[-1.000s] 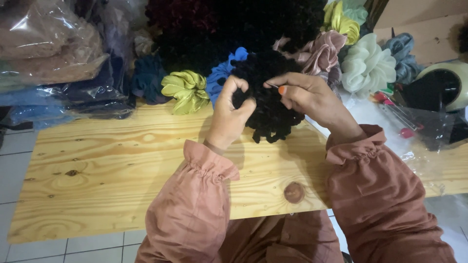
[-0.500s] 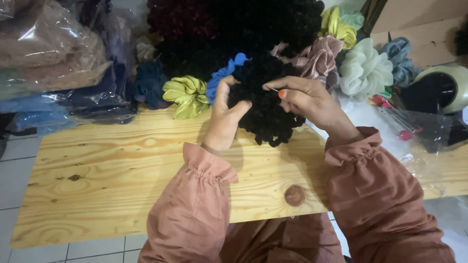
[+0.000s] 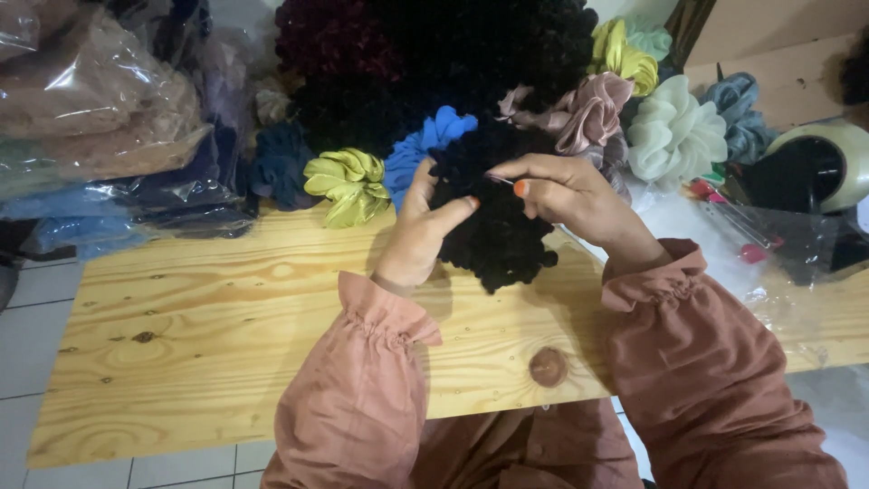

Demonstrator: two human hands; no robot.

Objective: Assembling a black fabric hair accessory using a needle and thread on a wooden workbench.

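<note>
Since earlier frame, black scrunchie barely shifted, still centre frame above wooden table. Your left hand pinches its left edge, thumb across. Your right hand nips top fold, something thin between fingertips. Keep both pinches tight, fabric taut.

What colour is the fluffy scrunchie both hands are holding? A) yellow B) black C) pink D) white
B: the left hand and right hand both pinch the black scrunchie, while the yellow-green scrunchie lies untouched on the wooden table.
</note>
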